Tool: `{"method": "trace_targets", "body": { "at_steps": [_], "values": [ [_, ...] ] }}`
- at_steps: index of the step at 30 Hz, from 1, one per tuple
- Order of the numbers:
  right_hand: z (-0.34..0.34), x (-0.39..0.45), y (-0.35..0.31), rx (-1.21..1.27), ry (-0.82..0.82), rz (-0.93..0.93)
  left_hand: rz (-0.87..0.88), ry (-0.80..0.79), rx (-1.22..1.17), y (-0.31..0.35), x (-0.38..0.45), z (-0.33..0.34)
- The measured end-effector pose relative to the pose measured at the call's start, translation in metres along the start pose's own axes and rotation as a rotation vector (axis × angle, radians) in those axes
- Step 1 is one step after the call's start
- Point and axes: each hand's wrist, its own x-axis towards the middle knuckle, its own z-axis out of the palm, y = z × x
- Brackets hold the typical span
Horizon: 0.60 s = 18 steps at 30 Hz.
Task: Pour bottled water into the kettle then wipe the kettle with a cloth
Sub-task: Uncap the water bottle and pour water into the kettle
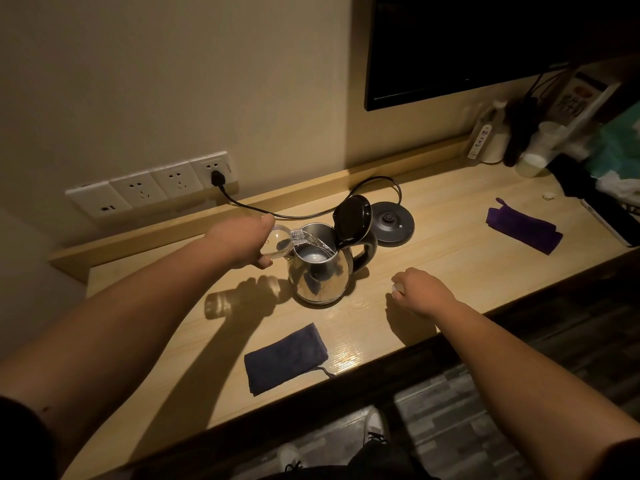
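Observation:
A steel kettle [320,275] stands on the wooden desk [450,258] with its black lid [351,218] flipped up. My left hand [239,242] grips a clear water bottle [280,242], tipped on its side with the neck over the kettle's mouth. Water streams from it into the kettle. My right hand [420,292] rests on the desk to the kettle's right, fingers curled around a small white thing, probably the bottle cap [397,288]. A dark blue cloth [285,358] lies folded near the desk's front edge, in front of the kettle.
The kettle's black base [393,223] sits behind it, its cord running to a wall socket [216,176]. A purple cloth [523,230] lies at the right. Bottles, cups and a box [519,140] crowd the far right corner under a dark screen [467,43].

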Motion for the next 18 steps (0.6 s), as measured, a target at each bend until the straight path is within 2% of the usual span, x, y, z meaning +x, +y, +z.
{"method": "trace_targets", "body": {
  "at_steps": [18],
  "values": [
    [-0.0062, -0.0012, -0.0001, 0.008, 0.016, -0.005, 0.016, 0.024, 0.036, -0.0004, -0.0009, -0.0021]
  ]
}}
